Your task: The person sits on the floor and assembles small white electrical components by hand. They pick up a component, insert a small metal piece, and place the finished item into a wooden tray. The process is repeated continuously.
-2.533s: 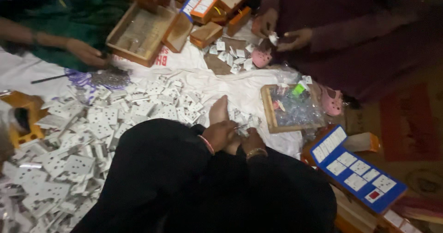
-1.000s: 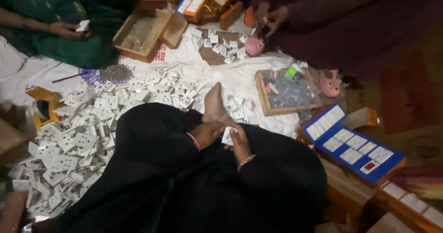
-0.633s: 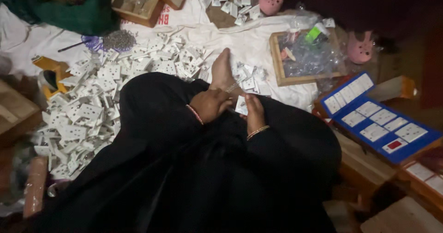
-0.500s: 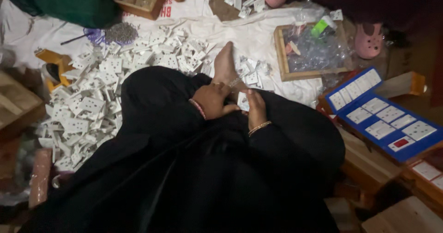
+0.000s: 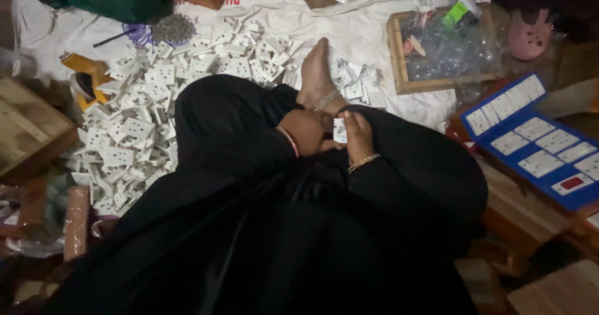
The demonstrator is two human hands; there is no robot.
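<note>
I sit on the floor in black clothing, with my bare foot (image 5: 317, 71) stretched out onto a white sheet (image 5: 349, 21). My left hand (image 5: 307, 131) and my right hand (image 5: 357, 137) meet in my lap, both closed around one small white plastic socket part (image 5: 339, 129). A big heap of the same white socket parts (image 5: 156, 109) lies to my left, and a smaller cluster (image 5: 355, 84) sits just right of my foot.
A wooden tray of clear plastic bags (image 5: 440, 46) stands at the upper right, with a pink toy-like object (image 5: 529, 37) beside it. A blue card of white plates (image 5: 536, 146) lies on the right. A pile of screws (image 5: 173, 28), a yellow tool (image 5: 84, 81) and wooden boxes (image 5: 28, 131) lie left.
The view has tilted down and closer to my lap, so the other people at the top have left the frame. My hands stay together on the small white part.
</note>
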